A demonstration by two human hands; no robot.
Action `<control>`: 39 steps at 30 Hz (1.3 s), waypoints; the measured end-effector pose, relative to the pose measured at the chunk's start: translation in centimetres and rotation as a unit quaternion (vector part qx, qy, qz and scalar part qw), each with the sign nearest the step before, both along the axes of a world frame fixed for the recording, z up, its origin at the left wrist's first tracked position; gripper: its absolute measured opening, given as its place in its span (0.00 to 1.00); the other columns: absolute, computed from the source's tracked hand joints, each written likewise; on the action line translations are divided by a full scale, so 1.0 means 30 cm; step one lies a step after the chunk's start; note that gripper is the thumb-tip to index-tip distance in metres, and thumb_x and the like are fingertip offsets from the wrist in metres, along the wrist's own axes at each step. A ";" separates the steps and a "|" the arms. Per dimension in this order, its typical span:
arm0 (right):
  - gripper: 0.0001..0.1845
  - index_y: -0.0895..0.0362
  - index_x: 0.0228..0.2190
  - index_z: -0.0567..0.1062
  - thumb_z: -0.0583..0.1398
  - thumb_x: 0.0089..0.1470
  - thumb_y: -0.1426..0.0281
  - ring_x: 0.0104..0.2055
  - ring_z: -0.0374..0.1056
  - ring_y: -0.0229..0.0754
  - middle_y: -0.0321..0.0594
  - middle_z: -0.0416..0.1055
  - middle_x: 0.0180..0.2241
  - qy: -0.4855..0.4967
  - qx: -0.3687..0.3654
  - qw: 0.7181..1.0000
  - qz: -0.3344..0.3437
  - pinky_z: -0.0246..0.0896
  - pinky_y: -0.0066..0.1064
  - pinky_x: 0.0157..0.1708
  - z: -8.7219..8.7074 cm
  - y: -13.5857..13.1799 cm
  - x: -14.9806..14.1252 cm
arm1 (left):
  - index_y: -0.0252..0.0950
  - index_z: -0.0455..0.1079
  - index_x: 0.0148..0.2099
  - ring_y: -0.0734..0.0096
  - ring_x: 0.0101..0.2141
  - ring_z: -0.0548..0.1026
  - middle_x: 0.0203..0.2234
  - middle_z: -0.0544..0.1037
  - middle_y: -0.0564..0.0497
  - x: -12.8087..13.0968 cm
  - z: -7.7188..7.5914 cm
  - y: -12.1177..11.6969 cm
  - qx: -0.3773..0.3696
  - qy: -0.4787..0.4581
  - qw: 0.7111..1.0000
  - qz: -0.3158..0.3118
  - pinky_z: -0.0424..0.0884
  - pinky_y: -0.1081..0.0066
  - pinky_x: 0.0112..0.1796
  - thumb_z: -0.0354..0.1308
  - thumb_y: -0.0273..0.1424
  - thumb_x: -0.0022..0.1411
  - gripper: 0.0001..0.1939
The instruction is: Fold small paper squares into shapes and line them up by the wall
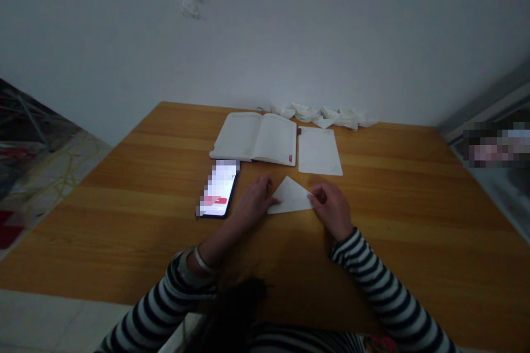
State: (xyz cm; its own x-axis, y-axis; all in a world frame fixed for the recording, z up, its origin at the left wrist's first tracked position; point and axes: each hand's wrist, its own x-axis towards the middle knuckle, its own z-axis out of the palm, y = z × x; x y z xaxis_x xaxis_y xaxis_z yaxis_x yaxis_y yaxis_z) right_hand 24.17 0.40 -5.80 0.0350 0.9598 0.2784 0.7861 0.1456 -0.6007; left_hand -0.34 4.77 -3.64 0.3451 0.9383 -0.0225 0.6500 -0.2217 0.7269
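Observation:
A small white sheet of paper, folded into a triangle [291, 196], lies low over the wooden table between my hands, its peak pointing away from me. My left hand [255, 198] is closed on the paper's left corner, thumb on top. At the right corner, my right hand [332, 208] pinches the paper between thumb and curled fingers. Just left of my left hand lies a phone [219, 190] with its screen lit. Beyond the paper sit an open notebook [275, 135] and, to its right, a loose white sheet [318, 151].
Several crumpled or folded white papers [306, 113] line the back edge of the wooden table [397, 176], against the pale wall. A clear plastic piece [188, 3] hangs on the wall. Past the table's right edge is a blurred patch, partly a person perhaps.

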 end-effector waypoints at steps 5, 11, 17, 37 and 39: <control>0.12 0.55 0.36 0.81 0.56 0.62 0.73 0.44 0.69 0.50 0.47 0.75 0.39 -0.024 0.069 0.988 0.138 0.68 0.44 0.46 -0.017 0.019 0.019 | 0.36 0.69 0.35 0.64 0.39 0.73 0.36 0.73 0.48 0.003 0.002 0.015 0.000 -0.010 0.993 -0.116 0.67 0.67 0.41 0.55 0.24 0.63 0.04; 0.14 0.56 0.47 0.78 0.59 0.63 0.67 0.51 0.69 0.53 0.51 0.74 0.47 -0.058 0.039 0.970 0.233 0.69 0.49 0.52 0.026 -0.011 0.044 | 0.34 0.69 0.48 0.57 0.46 0.72 0.46 0.73 0.42 -0.006 0.015 -0.025 0.048 0.076 0.984 -0.157 0.69 0.60 0.47 0.57 0.31 0.66 0.09; 0.14 0.57 0.48 0.79 0.57 0.65 0.69 0.52 0.70 0.51 0.51 0.75 0.47 -0.074 0.041 0.962 0.260 0.68 0.48 0.54 0.029 -0.007 0.085 | 0.29 0.69 0.49 0.52 0.49 0.70 0.48 0.72 0.36 -0.001 0.044 -0.091 0.133 0.197 0.950 -0.203 0.69 0.58 0.49 0.53 0.27 0.69 0.09; 0.05 0.56 0.33 0.76 0.67 0.54 0.70 0.42 0.67 0.52 0.44 0.71 0.36 -0.040 -0.020 0.996 0.074 0.62 0.43 0.44 -0.013 0.081 0.044 | 0.35 0.68 0.42 0.57 0.47 0.71 0.43 0.68 0.45 0.020 -0.030 -0.061 0.047 0.045 0.998 0.018 0.71 0.59 0.48 0.62 0.28 0.62 0.07; 0.07 0.56 0.36 0.76 0.67 0.54 0.70 0.45 0.67 0.53 0.45 0.72 0.40 -0.036 -0.005 0.996 0.084 0.62 0.44 0.46 -0.027 0.071 0.045 | 0.35 0.67 0.46 0.57 0.47 0.71 0.45 0.68 0.45 0.025 -0.028 -0.064 0.049 0.036 0.998 0.025 0.70 0.57 0.49 0.62 0.26 0.61 0.12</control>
State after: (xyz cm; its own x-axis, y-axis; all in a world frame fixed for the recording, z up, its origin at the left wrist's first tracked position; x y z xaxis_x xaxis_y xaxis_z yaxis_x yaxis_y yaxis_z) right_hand 25.52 2.54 -6.60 -0.1460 0.9531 0.2650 0.7917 0.2732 -0.5464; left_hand 0.41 2.85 -4.48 0.2990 0.9531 0.0475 0.7111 -0.2557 0.6550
